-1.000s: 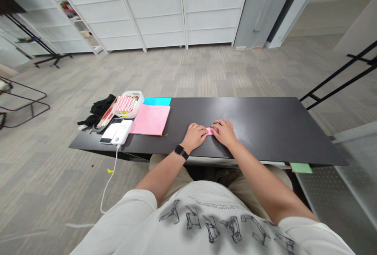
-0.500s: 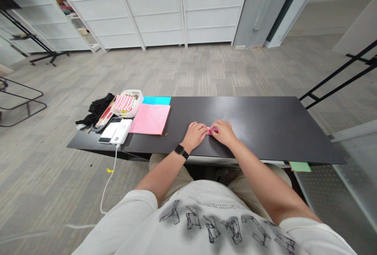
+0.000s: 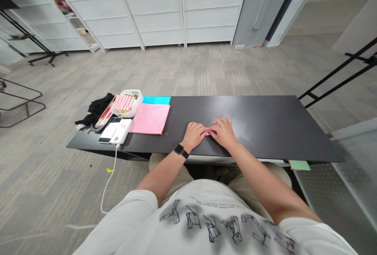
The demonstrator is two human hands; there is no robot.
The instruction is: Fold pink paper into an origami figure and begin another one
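A small piece of folded pink paper (image 3: 207, 132) lies on the dark table (image 3: 265, 129), between my two hands. My left hand (image 3: 194, 134), with a black watch (image 3: 180, 150) at its wrist, grips the paper's left side with its fingertips. From the right, my right hand (image 3: 223, 132) pinches the other side between thumb and fingers, while an outer finger sticks up. Fingers cover much of the paper, so its folds are hard to make out. Left of my hands lies a stack of pink paper sheets (image 3: 150, 118).
Blue paper (image 3: 156, 100) shows behind the pink stack. At the table's left end are a white basket (image 3: 136, 108), a white power bank (image 3: 121, 131) with a cable, a phone (image 3: 108, 130) and black cloth (image 3: 100, 106). Green paper (image 3: 299, 165) pokes out below the front right edge.
My right hand has shifted slightly left and closer to my left hand, and one of its fingers has lifted. My left hand stays almost in place on the pink paper.
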